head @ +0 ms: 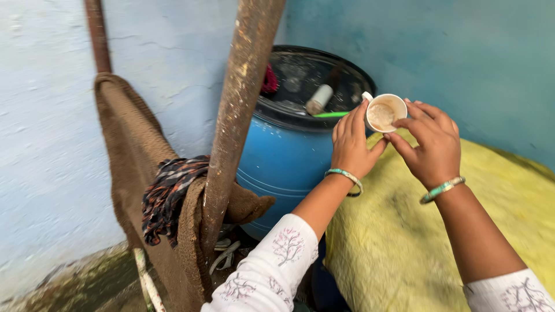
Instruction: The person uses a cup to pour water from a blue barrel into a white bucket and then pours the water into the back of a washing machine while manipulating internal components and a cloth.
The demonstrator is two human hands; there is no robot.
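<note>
hands: 2 (left hand (351, 144), right hand (430, 141)) | cup (386, 112): 1 | bangles: 2 (one (345, 175), one (442, 189)) | blue barrel (283, 159): 1 | rusty poles: 2 (one (237, 110), one (98, 34))

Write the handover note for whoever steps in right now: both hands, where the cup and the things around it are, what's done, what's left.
Left hand: grip closed around the near side of the white cup.
Right hand: fingertips on the cup's right rim, steadying it.
The cup is held in the air, tilted toward the camera, beside the black lid of the blue barrel, above the yellow cloth.
On the lid: a pale cylinder and a green stick.
Done: cup is lifted and shows a pale brown residue inside.
Left: cup is not set down anywhere yet; lid items untouched.
</note>
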